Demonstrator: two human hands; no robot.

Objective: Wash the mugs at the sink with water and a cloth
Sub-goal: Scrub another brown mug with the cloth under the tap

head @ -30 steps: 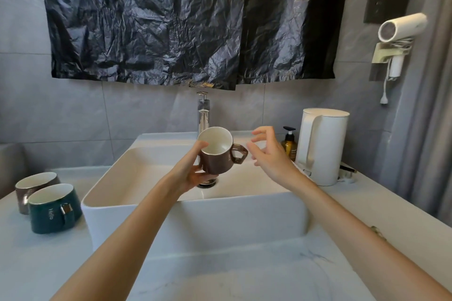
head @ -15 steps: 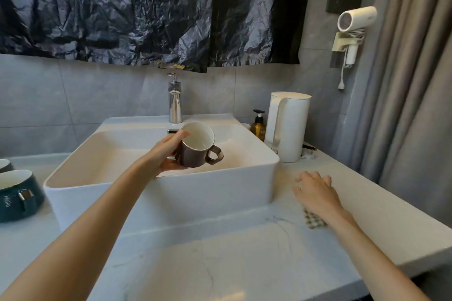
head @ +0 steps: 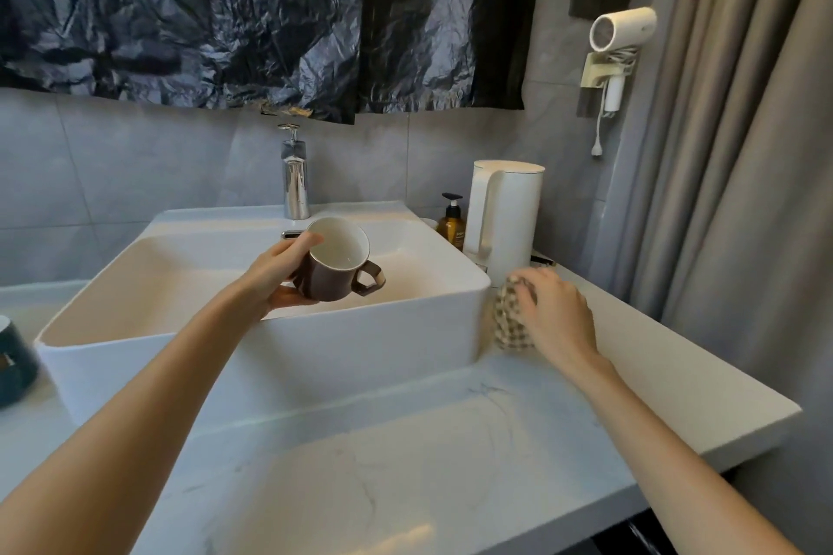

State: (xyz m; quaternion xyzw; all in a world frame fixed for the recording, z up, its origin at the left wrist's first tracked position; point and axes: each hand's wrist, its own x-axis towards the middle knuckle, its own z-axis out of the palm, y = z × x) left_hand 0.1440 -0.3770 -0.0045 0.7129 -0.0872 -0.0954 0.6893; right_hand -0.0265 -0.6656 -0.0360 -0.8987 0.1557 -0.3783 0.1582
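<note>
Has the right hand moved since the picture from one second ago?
Yes. The right hand left the space over the sink and went right, to the counter before the kettle, where it now grips the checked cloth.

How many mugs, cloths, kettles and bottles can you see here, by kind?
Mugs: 2 (brown ceramic mug in the left hand; dark teal mug at the left edge)
Cloths: 1, a checked cloth gripped by the right hand
Kettles: 1, a white electric kettle
Bottles: 1, an amber pump bottle
Total: 5
</note>
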